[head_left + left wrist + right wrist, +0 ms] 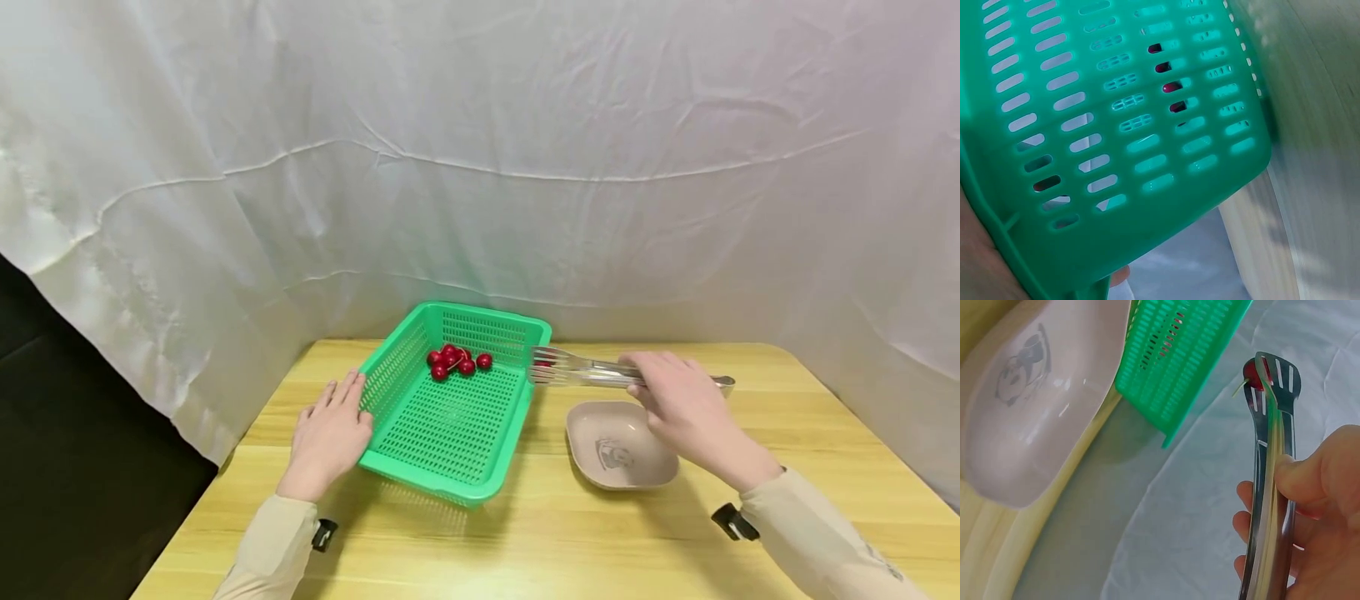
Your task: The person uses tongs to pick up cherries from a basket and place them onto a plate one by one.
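Note:
My left hand point(330, 429) lies against the left rim of a green plastic basket point(491, 483), its fingers fairly straight. In the left wrist view, part of that hand shows at the lower left beside the perforated basket wall point(1166, 231). A small cluster of red cherries point(448, 360) sits toward the back of the basket. Metal tongs point(592, 372) are gripped in my right hand point(686, 408), above and behind a pale bowl point(648, 467). Between the slotted tong tips is one cherry point(1250, 370) with a stem, just past the basket's right rim.
Both containers stand on a light wooden table point(577, 542), the bowl to the right of the basket. A pale cloth point(525, 217) hangs behind and at the sides. A dark area point(75, 433) lies beyond the table's left edge. A cartoon figure decorates the bowl's inside.

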`<action>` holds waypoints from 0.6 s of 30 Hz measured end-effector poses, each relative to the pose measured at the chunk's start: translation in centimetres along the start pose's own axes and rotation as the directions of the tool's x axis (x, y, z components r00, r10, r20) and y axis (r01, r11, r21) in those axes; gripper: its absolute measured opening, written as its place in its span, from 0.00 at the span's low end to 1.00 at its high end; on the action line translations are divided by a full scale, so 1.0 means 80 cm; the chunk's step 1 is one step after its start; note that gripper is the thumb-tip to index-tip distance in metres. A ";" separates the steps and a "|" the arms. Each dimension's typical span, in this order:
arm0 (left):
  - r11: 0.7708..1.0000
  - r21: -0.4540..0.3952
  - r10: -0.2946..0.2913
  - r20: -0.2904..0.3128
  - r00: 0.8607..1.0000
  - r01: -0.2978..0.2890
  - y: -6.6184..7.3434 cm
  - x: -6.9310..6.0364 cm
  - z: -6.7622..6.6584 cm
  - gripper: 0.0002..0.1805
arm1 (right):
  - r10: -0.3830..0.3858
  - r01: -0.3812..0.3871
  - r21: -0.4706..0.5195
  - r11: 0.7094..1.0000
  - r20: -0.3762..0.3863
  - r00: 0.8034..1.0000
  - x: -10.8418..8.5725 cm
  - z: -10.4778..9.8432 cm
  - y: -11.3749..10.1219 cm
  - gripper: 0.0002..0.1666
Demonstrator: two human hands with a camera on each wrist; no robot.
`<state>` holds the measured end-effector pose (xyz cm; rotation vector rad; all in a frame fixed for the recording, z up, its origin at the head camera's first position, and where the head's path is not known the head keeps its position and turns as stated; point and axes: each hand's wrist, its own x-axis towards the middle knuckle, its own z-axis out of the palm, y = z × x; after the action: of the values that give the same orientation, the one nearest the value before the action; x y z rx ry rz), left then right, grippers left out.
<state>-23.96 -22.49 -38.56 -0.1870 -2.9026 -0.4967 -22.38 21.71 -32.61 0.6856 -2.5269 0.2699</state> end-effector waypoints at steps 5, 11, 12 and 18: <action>1.000 0.006 0.000 -0.003 1.000 0.000 -0.001 0.000 -0.002 0.32 | 0.016 -0.016 -0.009 1.000 -0.015 1.000 -0.018 -0.005 0.011 0.20; 1.000 0.009 0.003 -0.008 1.000 -0.003 0.000 0.001 -0.004 0.32 | 0.060 -0.060 -0.030 0.998 0.013 0.998 -0.038 -0.003 0.026 0.20; 1.000 0.010 0.004 -0.007 1.000 -0.004 0.001 0.001 -0.003 0.32 | 0.071 -0.070 -0.033 0.997 0.027 0.997 -0.042 -0.002 0.030 0.20; 1.000 0.005 0.006 -0.003 1.000 -0.006 0.001 -0.001 -0.002 0.32 | 0.109 -0.104 -0.047 0.993 0.110 0.988 -0.065 0.011 0.046 0.20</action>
<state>-23.87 -22.47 -38.37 -0.1942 -2.8992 -0.4879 -20.78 26.75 -36.24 0.5652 -2.6737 0.2206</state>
